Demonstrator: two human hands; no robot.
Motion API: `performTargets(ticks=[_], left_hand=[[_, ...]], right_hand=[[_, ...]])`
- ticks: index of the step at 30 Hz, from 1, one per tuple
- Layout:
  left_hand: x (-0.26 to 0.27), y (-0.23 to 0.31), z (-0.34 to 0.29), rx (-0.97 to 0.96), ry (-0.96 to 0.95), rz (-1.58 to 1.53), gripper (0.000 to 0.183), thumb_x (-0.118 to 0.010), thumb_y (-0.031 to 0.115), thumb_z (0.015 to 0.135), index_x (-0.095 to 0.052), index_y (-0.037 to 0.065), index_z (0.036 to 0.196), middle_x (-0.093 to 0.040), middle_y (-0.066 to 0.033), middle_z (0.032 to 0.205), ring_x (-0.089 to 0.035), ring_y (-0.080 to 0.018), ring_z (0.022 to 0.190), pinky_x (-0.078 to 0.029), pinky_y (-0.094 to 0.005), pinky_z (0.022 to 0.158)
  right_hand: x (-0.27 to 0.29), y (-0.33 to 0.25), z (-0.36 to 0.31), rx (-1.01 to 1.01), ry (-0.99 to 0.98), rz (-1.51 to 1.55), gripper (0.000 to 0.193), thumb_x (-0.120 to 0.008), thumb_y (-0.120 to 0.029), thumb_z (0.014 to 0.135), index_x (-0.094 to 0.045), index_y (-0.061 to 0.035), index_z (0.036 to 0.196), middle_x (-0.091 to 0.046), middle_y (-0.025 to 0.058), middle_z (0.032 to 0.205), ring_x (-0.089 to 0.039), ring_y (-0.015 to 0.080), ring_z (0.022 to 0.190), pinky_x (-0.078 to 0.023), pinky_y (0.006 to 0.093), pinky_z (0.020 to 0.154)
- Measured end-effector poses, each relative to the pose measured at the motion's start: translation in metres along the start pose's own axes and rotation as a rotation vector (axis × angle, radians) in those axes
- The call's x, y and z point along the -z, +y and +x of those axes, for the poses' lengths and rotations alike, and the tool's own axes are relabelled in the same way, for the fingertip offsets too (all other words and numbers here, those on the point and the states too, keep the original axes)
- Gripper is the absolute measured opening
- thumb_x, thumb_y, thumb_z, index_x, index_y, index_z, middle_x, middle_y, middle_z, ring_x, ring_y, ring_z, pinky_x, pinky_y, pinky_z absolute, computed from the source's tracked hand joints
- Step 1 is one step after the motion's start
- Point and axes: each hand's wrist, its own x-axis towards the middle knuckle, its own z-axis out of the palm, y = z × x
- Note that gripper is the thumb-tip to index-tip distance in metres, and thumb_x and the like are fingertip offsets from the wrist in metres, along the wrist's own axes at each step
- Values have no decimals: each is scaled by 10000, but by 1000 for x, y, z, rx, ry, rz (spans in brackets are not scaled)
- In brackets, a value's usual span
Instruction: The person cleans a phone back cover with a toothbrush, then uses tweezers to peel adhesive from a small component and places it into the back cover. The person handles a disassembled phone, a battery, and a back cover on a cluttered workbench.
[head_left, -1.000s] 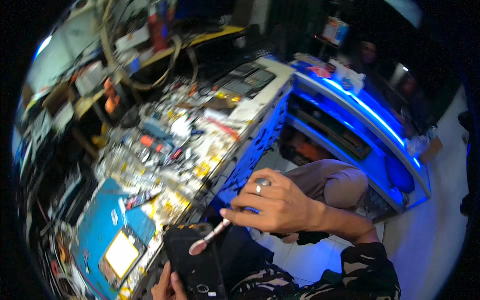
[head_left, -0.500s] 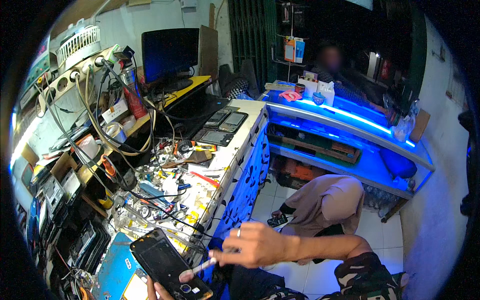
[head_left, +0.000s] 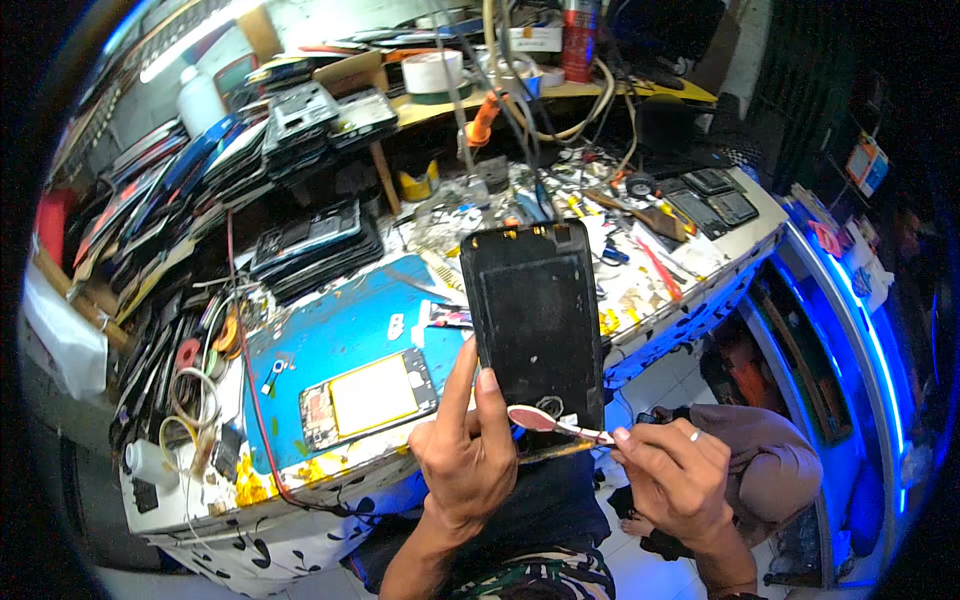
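Cluttered bench, blue rubbery mat carrying flat yellow-backed phone part. Left hand pinches lower edge of matte black rectangular phone frame, held upright above bench edge. Right hand fingertips closed on thin spoon-shaped pry tool, rounded tip touching frame's bottom.

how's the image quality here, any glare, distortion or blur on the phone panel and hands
Head view: strong fisheye, so the bench edge bows and the corners go black. The dark phone panel is sharp and matte, with no glare. The left hand and right hand are evenly lit and crisp, as is the thin tool between them. Blue strip light at right blooms and tints the shelves.
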Motion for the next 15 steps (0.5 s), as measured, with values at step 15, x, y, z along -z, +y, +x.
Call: performTargets(ticks=[15], left_hand=[[7,-11,6,114,95,-164,368,-474,73,1069,-530,-115,1380,-763,-170,903,-633,-65,567,-427,-233,422]], right_hand=[[1,2,17,-26,-71,-218,171,-750,-116,783,-760,-91,952,-698,18,889,-659,200,823,-482,406,770]])
